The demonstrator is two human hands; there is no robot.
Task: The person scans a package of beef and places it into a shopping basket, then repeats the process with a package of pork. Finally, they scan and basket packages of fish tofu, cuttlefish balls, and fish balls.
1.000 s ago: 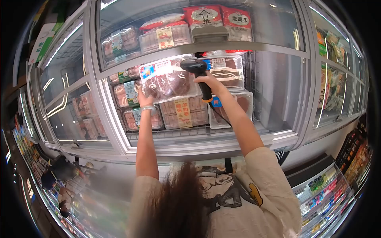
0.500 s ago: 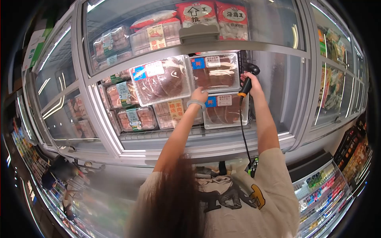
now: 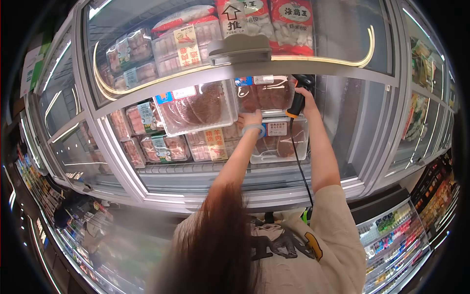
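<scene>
My right hand (image 3: 307, 100) is wrapped around the black handle of a corded barcode scanner (image 3: 296, 105). The scanner's head is partly under the glass door's frame, beside a clear-wrapped tray of dark red meat (image 3: 274, 97) with a blue and white label. At that tray's near edge is my left hand (image 3: 250, 119), its fingers closed on the rim and partly hidden. A larger meat tray (image 3: 198, 108) lies tilted just to the left. Below the left hand, another meat tray (image 3: 280, 142) rests in the freezer.
Packs of rolled meat (image 3: 164, 148) fill the freezer's left side. The sliding glass door (image 3: 333, 34) with its grey handle (image 3: 240, 50) covers the far part, over red and white bags (image 3: 292, 27). A cable (image 3: 299, 164) hangs from the scanner across the freezer's front rail (image 3: 235, 193).
The view has shifted a little. My left hand has moved slightly down along the tray's near edge. The scanner has moved farther under the door frame, still in my right hand.
</scene>
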